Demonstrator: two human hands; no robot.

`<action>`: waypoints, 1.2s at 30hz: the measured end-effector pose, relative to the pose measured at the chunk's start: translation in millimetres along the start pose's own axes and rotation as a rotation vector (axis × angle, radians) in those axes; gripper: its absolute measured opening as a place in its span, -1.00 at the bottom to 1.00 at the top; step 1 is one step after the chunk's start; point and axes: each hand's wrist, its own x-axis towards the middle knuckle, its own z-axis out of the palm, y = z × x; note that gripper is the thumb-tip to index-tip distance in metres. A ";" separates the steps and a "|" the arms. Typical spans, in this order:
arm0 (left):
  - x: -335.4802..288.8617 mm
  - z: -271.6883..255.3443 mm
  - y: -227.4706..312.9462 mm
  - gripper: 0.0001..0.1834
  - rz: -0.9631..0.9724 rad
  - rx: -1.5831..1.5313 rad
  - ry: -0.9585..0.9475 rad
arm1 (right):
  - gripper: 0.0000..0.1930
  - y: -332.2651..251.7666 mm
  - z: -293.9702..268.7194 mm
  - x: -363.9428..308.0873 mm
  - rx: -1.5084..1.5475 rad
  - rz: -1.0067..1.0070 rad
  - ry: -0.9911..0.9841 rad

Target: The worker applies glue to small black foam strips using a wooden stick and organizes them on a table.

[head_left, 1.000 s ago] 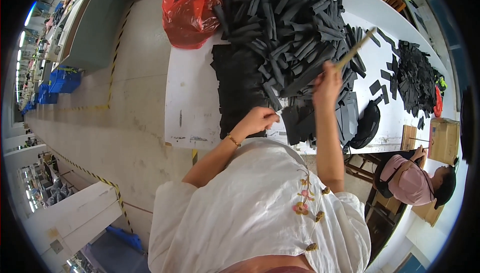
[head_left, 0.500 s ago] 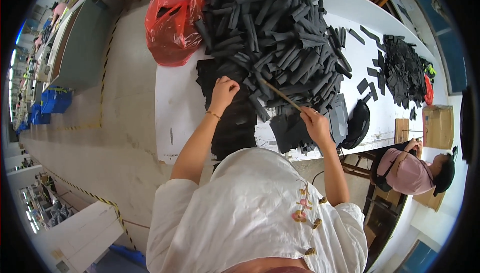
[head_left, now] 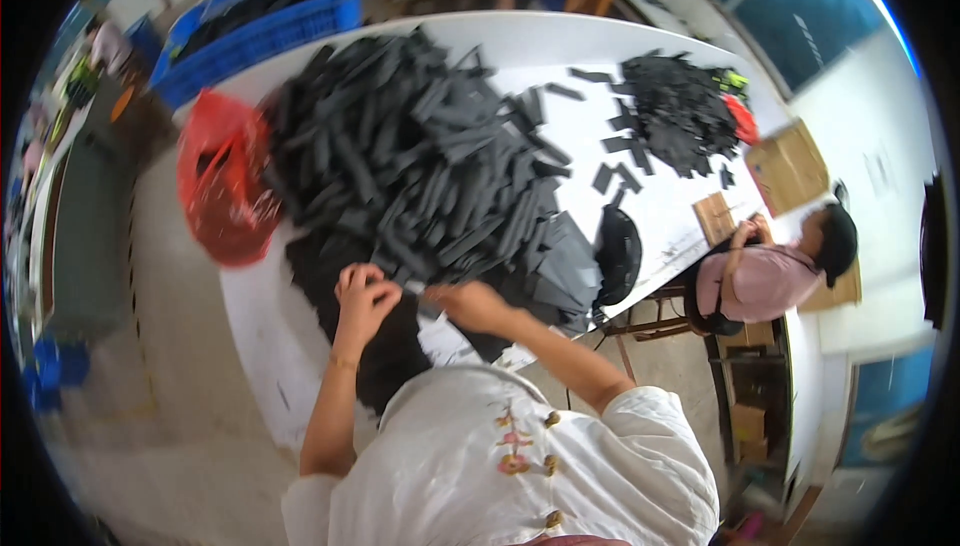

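Note:
My left hand [head_left: 364, 304] is over a flat spread of overlapping black fabric pieces [head_left: 393, 356], its fingers curled together; what they hold, if anything, is lost against the black. Close to its right, my right hand [head_left: 478, 307] is closed, with a short pale bit [head_left: 413, 287] poking out towards the left hand. This fits the thin stick seen earlier, though its length is blurred or hidden now. Just beyond both hands rises a big heap of dark grey rolled strips [head_left: 400, 146]. Flat grey sheets [head_left: 565, 271] lie right of the heap.
A red plastic bag [head_left: 228, 186] sits at the white table's [head_left: 255, 346] left edge, behind it a blue crate [head_left: 265, 31] of dark pieces. Rightward are a black rounded item [head_left: 618, 256], a smaller black heap [head_left: 680, 111], a cardboard box [head_left: 790, 168] and a seated person [head_left: 755, 281].
My right hand has moved left, close beside my left hand, and the stick no longer shows at length. The view has swung, so the heap and bag sit lower and further left.

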 end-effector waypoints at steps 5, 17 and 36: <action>-16.6 -7.3 1.4 -0.48 -0.104 -0.280 0.696 | -0.70 -32.0 20.6 -7.9 0.653 0.112 0.006; 2.2 42.8 32.9 -0.83 -0.810 -1.872 0.579 | -0.76 -72.0 43.7 9.8 0.366 0.185 0.318; 36.3 -28.2 -7.9 -0.62 -0.721 -1.639 0.772 | -0.80 -64.8 -24.9 -55.7 0.253 0.087 0.227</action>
